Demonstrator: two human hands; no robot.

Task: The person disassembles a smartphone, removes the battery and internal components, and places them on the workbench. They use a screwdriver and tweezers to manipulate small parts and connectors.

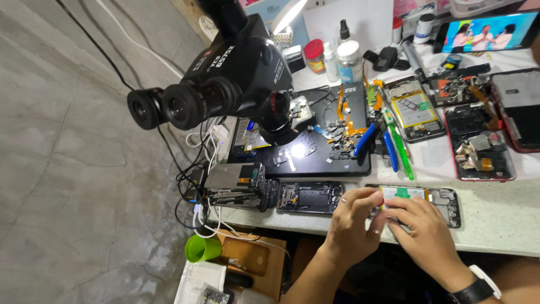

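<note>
Head view: both hands meet over an opened phone (pixel 433 197) at the workbench's (pixel 495 225) near edge, left hand (pixel 351 225) and right hand (pixel 424 231) with fingertips pinched together on something small; what exactly cannot be told. A slip risks tearing a delicate part. The phone lies backless, its green-tabbed battery exposed, beside another stripped phone frame (pixel 309 197).

A black microscope (pixel 236 73) stood over a black mat (pixel 315 155), beside blue-handled pliers (pixel 365 138), a green cup (pixel 202 248) (bright lime), a red-capped jar (pixel 314 55), a red-framed phone (pixel 479 147) and a pale speckled worktop (pixel 495 219).
</note>
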